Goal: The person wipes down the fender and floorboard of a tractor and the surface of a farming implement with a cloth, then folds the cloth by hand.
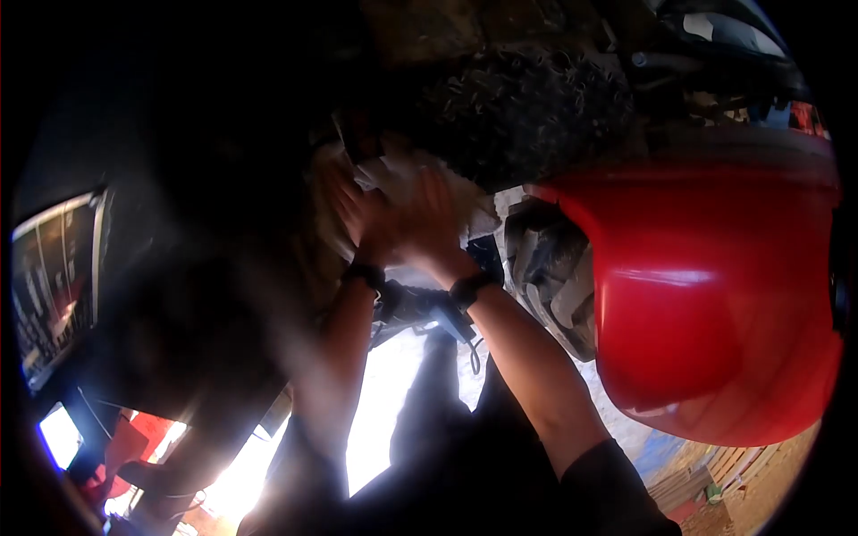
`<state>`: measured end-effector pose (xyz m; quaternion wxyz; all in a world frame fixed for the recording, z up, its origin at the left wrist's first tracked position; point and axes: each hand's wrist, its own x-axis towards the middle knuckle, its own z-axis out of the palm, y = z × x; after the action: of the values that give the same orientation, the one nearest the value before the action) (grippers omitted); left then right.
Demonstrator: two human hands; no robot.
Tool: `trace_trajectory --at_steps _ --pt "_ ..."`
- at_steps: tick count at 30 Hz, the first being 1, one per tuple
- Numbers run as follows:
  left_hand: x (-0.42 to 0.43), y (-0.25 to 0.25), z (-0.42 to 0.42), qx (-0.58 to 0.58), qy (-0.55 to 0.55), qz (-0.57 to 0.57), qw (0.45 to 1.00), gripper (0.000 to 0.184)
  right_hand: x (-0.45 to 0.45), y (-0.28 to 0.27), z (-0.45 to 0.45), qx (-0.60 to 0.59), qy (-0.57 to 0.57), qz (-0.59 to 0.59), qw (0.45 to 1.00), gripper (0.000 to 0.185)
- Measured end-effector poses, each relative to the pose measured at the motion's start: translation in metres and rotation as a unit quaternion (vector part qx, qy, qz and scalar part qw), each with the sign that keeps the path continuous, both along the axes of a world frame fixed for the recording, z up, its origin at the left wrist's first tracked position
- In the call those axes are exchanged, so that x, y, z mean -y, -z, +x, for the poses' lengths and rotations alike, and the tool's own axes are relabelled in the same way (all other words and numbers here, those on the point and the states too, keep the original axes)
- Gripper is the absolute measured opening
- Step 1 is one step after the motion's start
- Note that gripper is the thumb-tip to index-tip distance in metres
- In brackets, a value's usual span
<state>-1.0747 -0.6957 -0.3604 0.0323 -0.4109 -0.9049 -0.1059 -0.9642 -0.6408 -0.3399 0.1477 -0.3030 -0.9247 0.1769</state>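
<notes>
My left hand (357, 207) reaches forward with its fingers stretched out over a crumpled pale cloth or paper (393, 174). Close beside it, my right hand (435, 225) lies on the same pale material, fingers extended and somewhat blurred. The two hands nearly meet at the palms, and neither appears closed around anything. Dark bands circle both wrists. Just beyond my left fingers stands a small dark object (357, 134), too dim to name. A black, shaggy-looking mass (536, 107) sits beyond my right hand.
A large glossy red fender-like panel (706, 295) fills the right side. Beside it is a dark, chunky treaded tyre (554, 277). A small box with a cable (454, 322) hangs near my right wrist. Wooden slats (715, 473) lie at lower right. Deep shadow covers the left.
</notes>
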Motion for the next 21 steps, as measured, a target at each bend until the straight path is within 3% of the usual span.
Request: trace_trajectory --at_steps 4,7,9,15,18,21 --pt "-0.012 -0.024 0.001 0.082 -0.023 0.050 0.995 0.095 -0.006 0.000 -0.010 0.017 -0.005 -0.005 1.000 0.057" --pt "-0.011 -0.017 -0.008 0.072 0.027 0.075 0.994 0.097 -0.009 -0.003 -0.011 -0.030 -0.007 -0.019 0.999 0.057" --pt "-0.004 0.003 -0.016 0.010 0.003 0.021 1.000 0.114 -0.005 -0.004 -0.008 -0.016 -0.006 -0.019 1.000 0.057" --pt "-0.010 0.011 -0.019 -0.031 0.019 0.036 0.999 0.100 -0.008 -0.002 -0.007 0.008 -0.007 0.014 1.000 0.060" --pt "-0.007 0.011 -0.017 -0.045 0.027 0.040 0.998 0.093 -0.007 0.003 -0.009 0.081 0.000 0.078 0.994 0.062" --pt "-0.006 0.013 -0.014 -0.054 0.025 0.038 0.998 0.086 -0.003 0.005 -0.002 0.004 0.023 0.088 0.996 0.064"
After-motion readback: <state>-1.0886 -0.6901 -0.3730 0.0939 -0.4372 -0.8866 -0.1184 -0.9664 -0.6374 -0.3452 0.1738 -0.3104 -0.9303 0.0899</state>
